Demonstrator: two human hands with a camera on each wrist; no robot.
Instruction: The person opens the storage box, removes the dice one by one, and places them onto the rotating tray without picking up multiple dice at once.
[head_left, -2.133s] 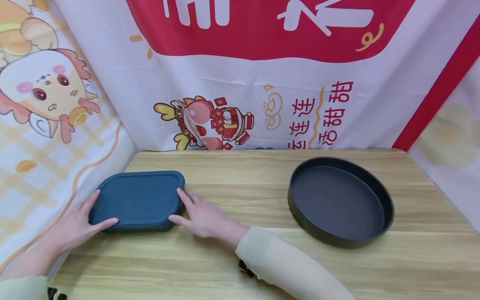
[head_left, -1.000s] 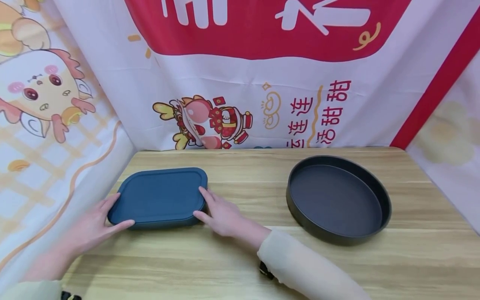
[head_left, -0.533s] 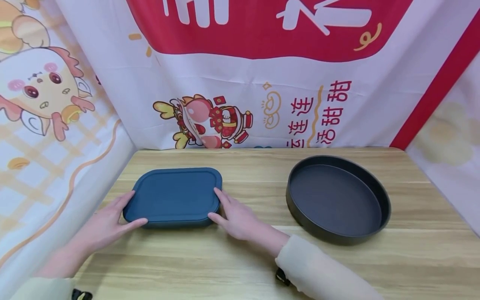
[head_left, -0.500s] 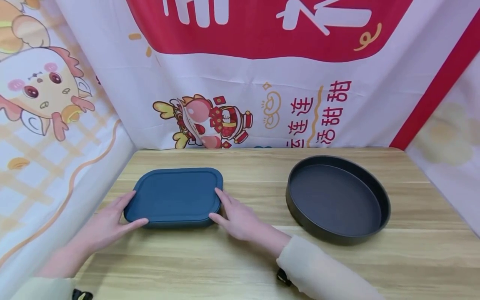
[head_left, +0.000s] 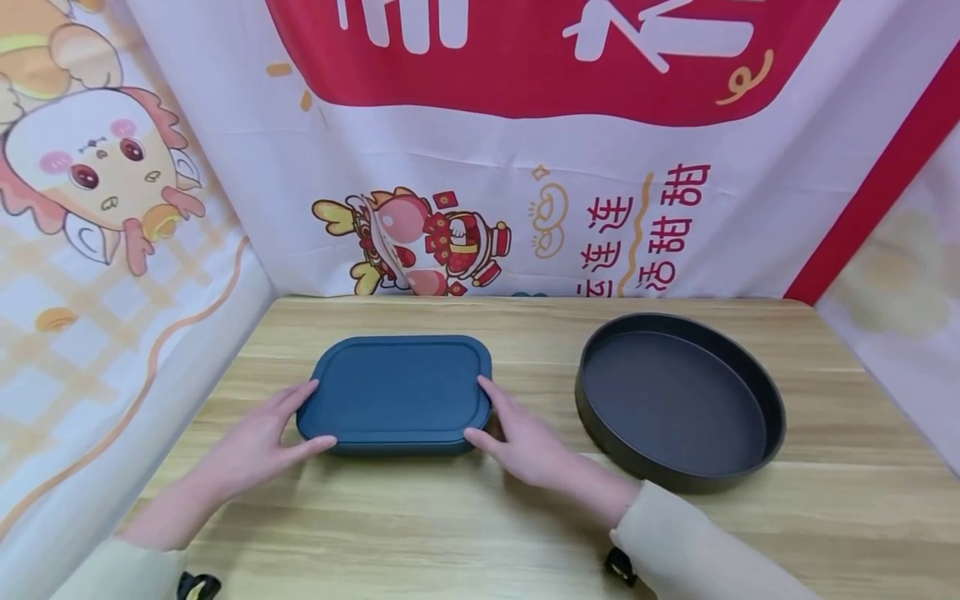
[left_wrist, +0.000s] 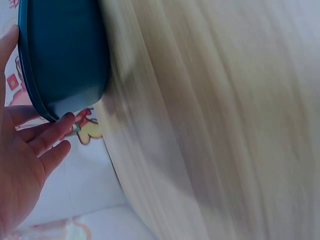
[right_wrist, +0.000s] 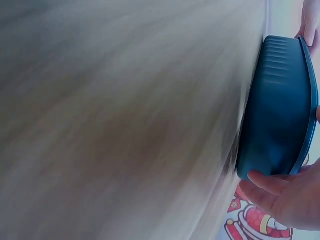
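A dark blue rectangular lidded container [head_left: 396, 390] with rounded corners lies flat, left of the middle of the wooden table. At its left end my left hand [head_left: 255, 437] holds it, thumb at the front corner of the lid and fingers along the end. My right hand [head_left: 531, 437] grips the right end in a mirrored way, thumb at the front corner. The left wrist view shows the left fingers [left_wrist: 52, 137] against the container's end wall. In the right wrist view, ribs run along part of the side of the container [right_wrist: 277, 110], and right fingertips reach its lower edge.
A round, dark, high-rimmed pan [head_left: 678, 400] stands to the right of the container, tilted nowhere and with its bare inside facing up. Printed cloths [head_left: 450, 150] hang behind and along both sides of the wooden table [head_left: 420, 525].
Both hands have moved the blue lidded container rightward across the table, from near the left cloth toward the pan. Their hold on its ends looks the same. The pan has stayed put.
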